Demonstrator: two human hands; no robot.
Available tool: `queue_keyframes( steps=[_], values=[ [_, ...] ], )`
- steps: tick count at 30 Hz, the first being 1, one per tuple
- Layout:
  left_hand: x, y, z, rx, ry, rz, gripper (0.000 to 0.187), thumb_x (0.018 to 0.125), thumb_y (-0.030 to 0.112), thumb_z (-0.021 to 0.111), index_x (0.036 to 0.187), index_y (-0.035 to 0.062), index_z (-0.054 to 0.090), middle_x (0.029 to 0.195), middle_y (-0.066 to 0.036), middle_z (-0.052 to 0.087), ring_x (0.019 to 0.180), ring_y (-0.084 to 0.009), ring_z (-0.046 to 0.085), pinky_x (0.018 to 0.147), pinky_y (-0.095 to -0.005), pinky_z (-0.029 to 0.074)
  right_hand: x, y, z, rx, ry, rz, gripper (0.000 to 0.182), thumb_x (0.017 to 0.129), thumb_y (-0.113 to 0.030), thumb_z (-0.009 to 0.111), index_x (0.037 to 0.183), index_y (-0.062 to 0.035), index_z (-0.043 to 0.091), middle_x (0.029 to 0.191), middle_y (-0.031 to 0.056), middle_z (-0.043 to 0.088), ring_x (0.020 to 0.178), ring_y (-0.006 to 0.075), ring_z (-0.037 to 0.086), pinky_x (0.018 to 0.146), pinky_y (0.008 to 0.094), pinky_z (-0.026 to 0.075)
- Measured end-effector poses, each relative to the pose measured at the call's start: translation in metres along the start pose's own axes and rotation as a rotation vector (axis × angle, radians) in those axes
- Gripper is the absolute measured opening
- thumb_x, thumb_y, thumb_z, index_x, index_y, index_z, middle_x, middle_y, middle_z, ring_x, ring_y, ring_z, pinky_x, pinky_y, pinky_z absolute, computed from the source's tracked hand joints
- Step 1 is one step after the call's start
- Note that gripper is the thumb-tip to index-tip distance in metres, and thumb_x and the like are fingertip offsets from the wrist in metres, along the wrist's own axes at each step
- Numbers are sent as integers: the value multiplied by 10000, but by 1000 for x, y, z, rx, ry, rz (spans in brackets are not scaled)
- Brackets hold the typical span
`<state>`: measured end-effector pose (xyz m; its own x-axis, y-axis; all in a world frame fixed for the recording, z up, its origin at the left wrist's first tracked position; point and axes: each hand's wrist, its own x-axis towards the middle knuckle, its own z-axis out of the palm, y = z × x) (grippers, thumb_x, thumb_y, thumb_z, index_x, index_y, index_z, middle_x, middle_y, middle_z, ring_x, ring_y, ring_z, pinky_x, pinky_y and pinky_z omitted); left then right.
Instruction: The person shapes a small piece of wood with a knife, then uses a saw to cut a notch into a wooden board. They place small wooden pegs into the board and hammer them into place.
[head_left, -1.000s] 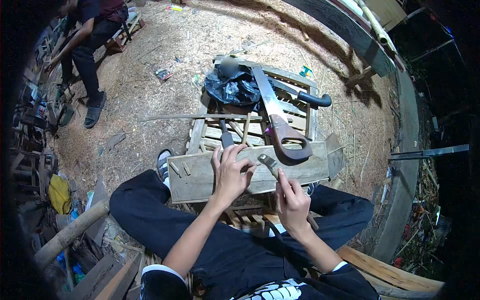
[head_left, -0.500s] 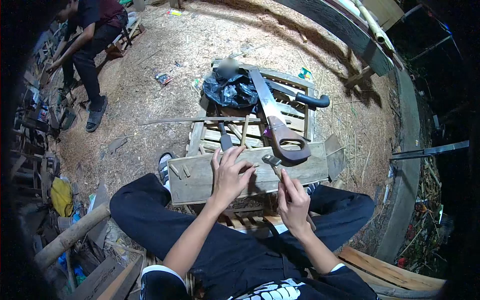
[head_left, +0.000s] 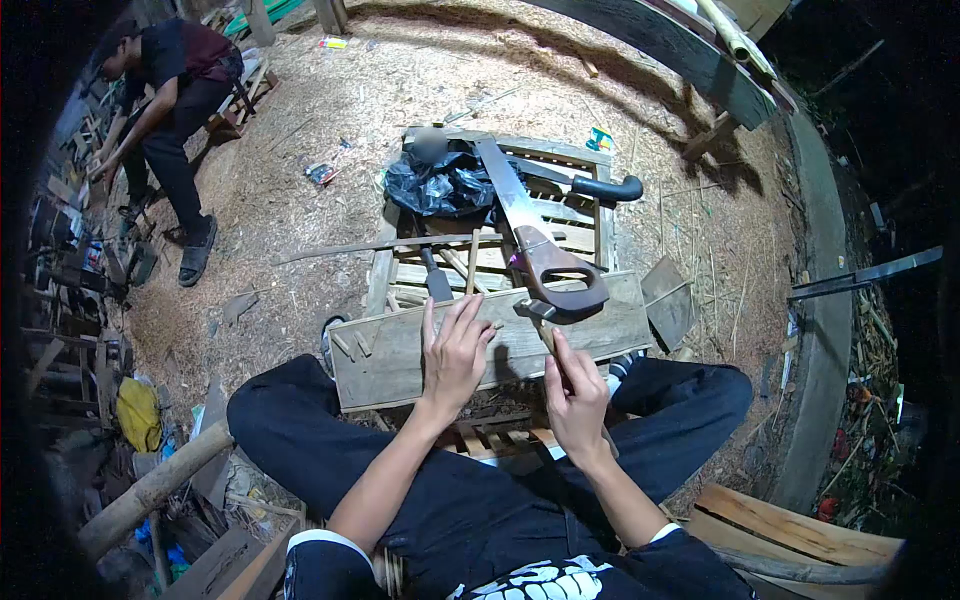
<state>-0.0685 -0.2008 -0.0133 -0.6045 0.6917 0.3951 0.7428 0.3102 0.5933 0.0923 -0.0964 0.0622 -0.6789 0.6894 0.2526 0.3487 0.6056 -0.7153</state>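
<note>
My left hand [head_left: 455,358] is over the middle of a long, shallow wooden box or board with raised edges [head_left: 390,385]. Its thumb and index finger pinch a small wooden peg [head_left: 497,324]. In my right hand [head_left: 577,400] is a hammer [head_left: 537,309], gripped by its wooden handle, with the metal head above the board and right of the peg. A few short wood sticks [head_left: 352,345] lie at the board's left end. Just beyond the board rests a handsaw [head_left: 565,280] with a brown handle.
Behind the board, a slatted wooden frame [head_left: 382,280] carries a black plastic bag [head_left: 440,185], a dark-handled blade [head_left: 610,188] and a chisel-like tool [head_left: 435,275]. A co-worker [head_left: 180,110] sits bent over at the far left. Planks [head_left: 790,525] lie at lower right.
The hammer head has shifted slightly up and turned, while my left hand has rotated a little at the peg. The whole view has shifted slightly. The co-worker leans lower.
</note>
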Motion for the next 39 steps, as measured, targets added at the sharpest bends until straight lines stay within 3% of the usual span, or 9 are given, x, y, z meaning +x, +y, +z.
queue_keyframes(
  steps=[9, 11, 15, 21, 24, 30, 32, 36, 39],
  values=[
    [6, 1, -5, -76, 58, 70, 142, 888, 104, 778, 1026, 76, 765, 1259, -54, 745, 1249, -237, 650, 1224, -608, 306, 2, -1, -5, 43, 0, 32, 425, 1019, -92, 676, 1443, -67, 655, 905, 154, 678, 709, 262, 654, 663, 381, 521],
    [9, 4, -15, -107, 88, 115, 162, 870, 99, 798, 1029, 83, 772, 1205, -43, 767, 1209, -224, 672, 1218, -598, 319, 5, -3, -6, 70, -11, 26, 409, 1020, -47, 666, 1425, 7, 647, 1013, 150, 719, 803, 197, 661, 746, 317, 532],
    [12, 13, -36, -104, 166, 245, 242, 808, 85, 846, 1042, 113, 786, 1109, 5, 800, 1091, -192, 699, 1195, -553, 351, 10, 0, 6, 119, 26, 42, 426, 1030, -113, 676, 1444, -23, 639, 996, 158, 722, 791, 192, 672, 735, 339, 540],
    [5, 15, -58, -144, 221, 307, 307, 791, 113, 840, 1094, 139, 790, 1176, 31, 799, 1054, -195, 667, 1187, -532, 351, 29, -25, 11, 509, -25, 349, 355, 1010, -173, 742, 1272, 58, 678, 1000, 88, 721, 853, 117, 641, 799, 286, 543],
    [7, 19, -65, -135, 249, 309, 259, 799, 84, 859, 1038, 169, 804, 1140, 49, 806, 994, -184, 670, 1161, -494, 366, 37, -22, 12, 587, -96, 305, 299, 1000, -191, 766, 1181, 37, 698, 969, 40, 706, 840, 87, 615, 753, 268, 520],
    [7, 19, -77, -102, 232, 328, 236, 805, 165, 848, 1033, 221, 823, 1152, 102, 805, 996, -163, 606, 1146, -463, 342, 49, -36, -7, 720, -377, 515, 217, 998, -187, 776, 1094, 3, 736, 895, -32, 695, 791, 29, 569, 663, 235, 446],
    [8, 17, -76, -113, 237, 327, 235, 808, 167, 849, 1033, 232, 825, 1145, 110, 806, 984, -160, 596, 1136, -457, 339, 49, -38, -6, 743, -373, 403, 188, 1013, -233, 762, 1047, -53, 722, 738, -98, 578, 563, -20, 461, 481, 179, 324],
    [9, 15, -79, -126, 224, 326, 231, 819, 171, 850, 1034, 254, 826, 1138, 121, 807, 965, -157, 584, 1128, -451, 321, 51, -41, -13, 742, -428, 492, 210, 998, -175, 777, 1076, 17, 744, 892, -28, 705, 784, 28, 573, 669, 232, 452],
    [10, 17, -80, -116, 210, 341, 225, 809, 192, 868, 1026, 234, 824, 1142, 113, 807, 986, -158, 597, 1137, -458, 304, 49, -40, -11, 707, -417, 391, 162, 995, -194, 784, 1039, -49, 726, 730, -92, 577, 568, -18, 466, 489, 179, 327]
  ],
)
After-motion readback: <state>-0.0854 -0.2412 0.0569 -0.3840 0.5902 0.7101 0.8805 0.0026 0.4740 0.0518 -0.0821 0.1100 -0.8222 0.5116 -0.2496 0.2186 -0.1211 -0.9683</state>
